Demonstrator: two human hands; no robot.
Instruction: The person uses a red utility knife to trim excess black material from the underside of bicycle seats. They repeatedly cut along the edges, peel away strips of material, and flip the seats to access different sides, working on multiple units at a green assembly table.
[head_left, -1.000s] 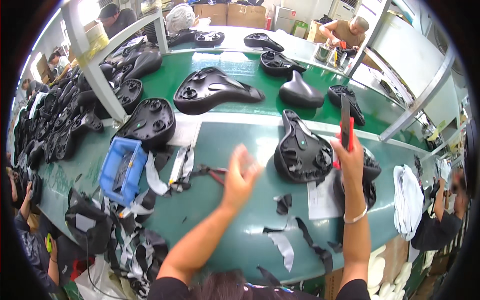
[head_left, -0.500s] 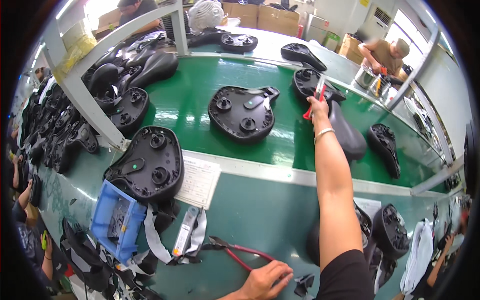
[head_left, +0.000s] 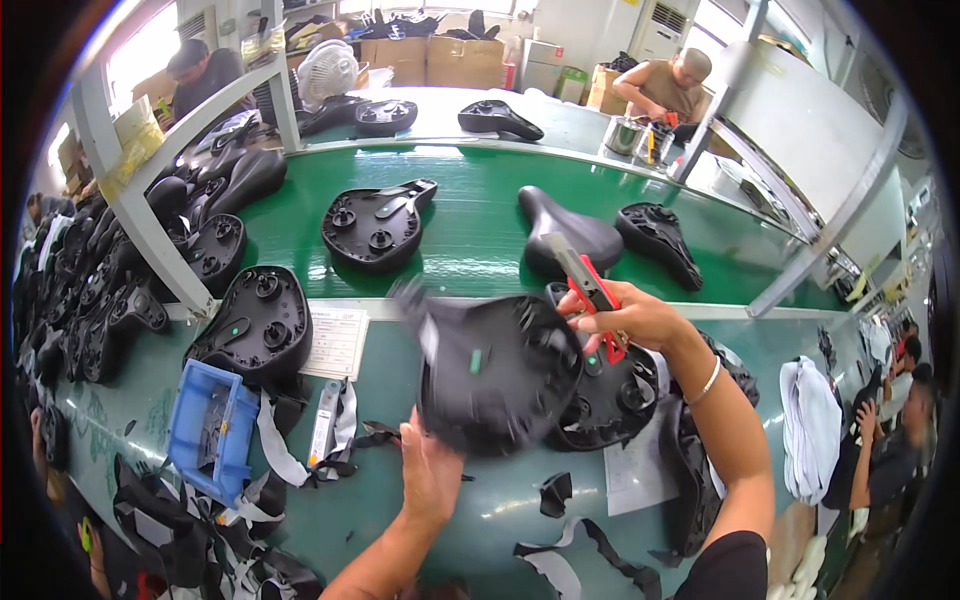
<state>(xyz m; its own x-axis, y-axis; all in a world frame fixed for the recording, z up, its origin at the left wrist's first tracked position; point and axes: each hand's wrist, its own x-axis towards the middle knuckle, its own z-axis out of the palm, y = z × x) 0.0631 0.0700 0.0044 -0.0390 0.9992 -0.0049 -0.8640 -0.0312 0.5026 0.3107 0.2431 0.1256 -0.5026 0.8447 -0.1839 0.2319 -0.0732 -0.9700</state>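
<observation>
Visibly, your right hand (head_left: pixel 632 315) clasps a red-handled tool (head_left: pixel 592 285); your left hand (head_left: pixel 430 475) touches a black saddle (head_left: pixel 500 385), grip unclear.

From my head view, the green workbench (head_left: pixel 385 365) carries a blue plastic bin (head_left: pixel 238 440), a sheet of paper (head_left: pixel 340 345), black and white scraps (head_left: pixel 556 493), folded white material (head_left: pixel 810 430) and an upturned bicycle saddle (head_left: pixel 618 405). Beyond, I see a green conveyor belt (head_left: pixel 465 230) bearing two more upturned black saddles (head_left: pixel 372 228), with a right-side-up saddle (head_left: pixel 578 240) between them.
</observation>
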